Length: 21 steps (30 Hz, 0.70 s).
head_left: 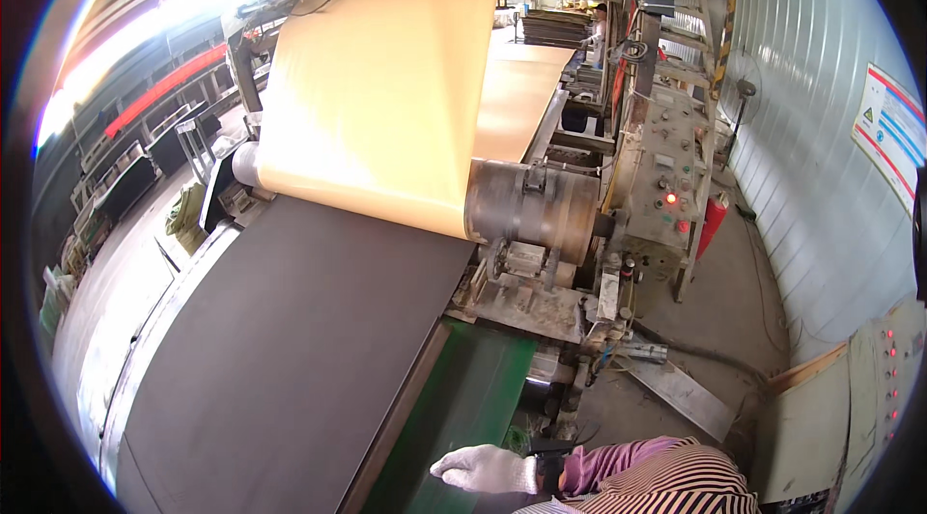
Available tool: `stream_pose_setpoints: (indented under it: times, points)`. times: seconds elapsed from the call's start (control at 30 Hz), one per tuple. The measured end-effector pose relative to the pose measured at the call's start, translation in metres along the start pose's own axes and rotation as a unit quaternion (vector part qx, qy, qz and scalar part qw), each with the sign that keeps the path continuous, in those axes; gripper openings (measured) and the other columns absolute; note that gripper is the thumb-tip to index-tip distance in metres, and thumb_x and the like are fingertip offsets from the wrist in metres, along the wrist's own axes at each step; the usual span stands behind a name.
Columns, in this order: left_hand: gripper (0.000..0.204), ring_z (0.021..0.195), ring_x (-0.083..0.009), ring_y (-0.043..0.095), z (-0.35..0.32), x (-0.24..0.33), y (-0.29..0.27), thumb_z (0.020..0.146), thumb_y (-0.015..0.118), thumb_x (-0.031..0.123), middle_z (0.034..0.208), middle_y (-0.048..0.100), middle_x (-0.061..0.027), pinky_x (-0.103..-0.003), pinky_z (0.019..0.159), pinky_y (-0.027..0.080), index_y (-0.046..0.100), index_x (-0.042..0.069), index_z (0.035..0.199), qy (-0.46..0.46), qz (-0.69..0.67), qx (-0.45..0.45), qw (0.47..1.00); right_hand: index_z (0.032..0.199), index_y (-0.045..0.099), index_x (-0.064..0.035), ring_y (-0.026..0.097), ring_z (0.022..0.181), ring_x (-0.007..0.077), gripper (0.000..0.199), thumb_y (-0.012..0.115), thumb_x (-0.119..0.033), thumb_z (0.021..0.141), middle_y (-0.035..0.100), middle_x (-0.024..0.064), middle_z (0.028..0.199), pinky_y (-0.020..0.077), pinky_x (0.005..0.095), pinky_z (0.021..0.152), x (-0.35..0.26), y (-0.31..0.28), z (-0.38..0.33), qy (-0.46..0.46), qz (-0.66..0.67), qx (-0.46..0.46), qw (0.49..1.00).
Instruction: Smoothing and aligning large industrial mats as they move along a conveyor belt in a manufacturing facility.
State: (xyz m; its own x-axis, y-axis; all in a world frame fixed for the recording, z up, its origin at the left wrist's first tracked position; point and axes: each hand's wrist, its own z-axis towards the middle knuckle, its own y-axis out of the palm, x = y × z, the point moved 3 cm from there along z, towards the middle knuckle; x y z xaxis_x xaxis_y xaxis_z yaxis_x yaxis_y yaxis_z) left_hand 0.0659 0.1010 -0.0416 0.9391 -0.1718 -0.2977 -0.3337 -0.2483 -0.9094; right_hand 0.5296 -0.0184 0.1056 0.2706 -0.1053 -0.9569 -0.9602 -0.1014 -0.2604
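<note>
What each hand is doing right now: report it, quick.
Left hand: not in view, so cannot be told.
Right hand: white-gloved, over the green surface, nothing visibly held; open or closed cannot be told.

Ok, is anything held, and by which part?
No held thing shows in the gloved right hand; its palm is hidden. The left hand is out of view.

Roller behind sheet, wall at right; control panel between

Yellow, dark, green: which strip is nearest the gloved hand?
The green strip: the gloved hand overlaps it in view. The dark strip lies left of it, and the yellow one rises farther off.
</note>
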Motion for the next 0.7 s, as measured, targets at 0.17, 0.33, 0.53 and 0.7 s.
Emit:
stream_pose_setpoints:
  times: [0.17,0.33,0.53,0.7]
  points:
    - [0.044,0.109,-0.0322,0.055,-0.023,-0.023,-0.005,0.094,0.044,0.019,0.111,0.058,-0.0125,-0.04,0.087,0.052,0.043,0.01,0.137,-0.054,0.004,-0.072,0.996,0.119,0.061,-0.004,0.059,0.114,0.0221,0.032,0.053,-0.021,0.094,0.066,0.0101,0.117,0.0435,0.0321,0.102,0.005,-0.001,-0.006,0.066,0.017,-0.033,0.997]
    - [0.047,0.115,-0.0341,0.053,-0.01,0.007,-0.03,0.092,0.045,0.015,0.123,0.054,-0.0166,-0.042,0.093,0.049,0.04,0.006,0.138,0.1,-0.031,-0.006,0.994,0.12,0.06,-0.0042,0.058,0.067,0.008,0.03,0.055,-0.018,0.094,0.065,-0.0001,0.094,0.0489,0.0231,0.065,0.006,0.038,-0.001,0.202,0.209,-0.114,0.95]
    - [0.044,0.1,-0.0307,0.056,-0.002,-0.043,0.027,0.093,0.046,0.025,0.107,0.055,-0.0103,-0.039,0.072,0.054,0.045,0.02,0.137,-0.095,0.044,-0.03,0.994,0.116,0.06,-0.0069,0.043,0.055,0.0033,0.025,0.056,-0.015,0.093,0.054,-0.0052,0.075,0.0367,0.0198,0.049,0.015,0.038,0.015,0.193,0.287,-0.101,0.933]
    - [0.041,0.111,-0.0251,0.053,-0.009,0.031,-0.046,0.092,0.05,0.026,0.112,0.058,-0.0085,-0.04,0.081,0.053,0.051,0.014,0.132,0.038,0.036,0.018,0.998,0.116,0.059,-0.0079,0.042,0.054,0.0032,0.025,0.055,-0.018,0.093,0.05,-0.0061,0.069,0.0349,0.02,0.047,0.016,0.047,0.042,0.197,0.227,-0.126,0.945]
